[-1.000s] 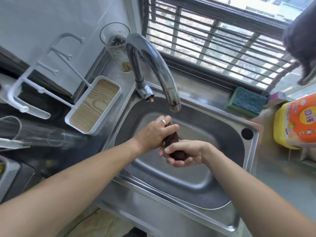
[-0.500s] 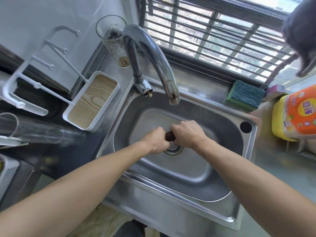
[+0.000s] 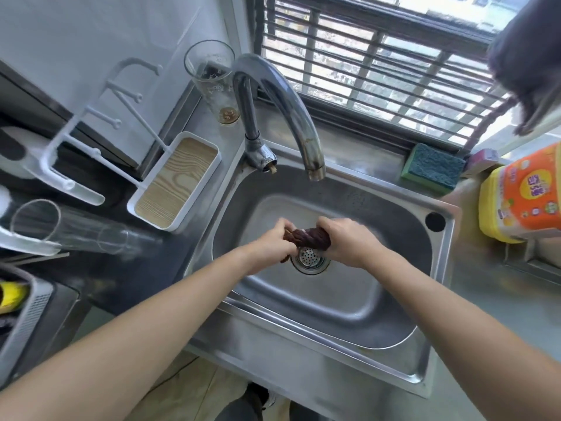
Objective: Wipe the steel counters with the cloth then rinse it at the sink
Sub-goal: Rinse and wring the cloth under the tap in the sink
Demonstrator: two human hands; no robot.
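Nearest us, our two forearms reach in over the front rim of the sink (image 3: pixel 303 354). Our left hand (image 3: pixel 270 243) and right hand (image 3: pixel 349 243) each have their fingers clenched round one end of the dark brown cloth (image 3: pixel 306 237), which is twisted into a tight rope between them, held directly above the drain strainer (image 3: pixel 310 260). We judge this to be the wringing at the end of the rinse. To do it well, we should keep the cloth low over the basin so drips fall into the drain, turn our wrists in opposite directions, and re-grip once the twist locks. Farther back, the tap (image 3: pixel 303 129) arches over the basin with no water visibly running. Beyond, a green sponge (image 3: pixel 432 167) lies on the bench by the window.
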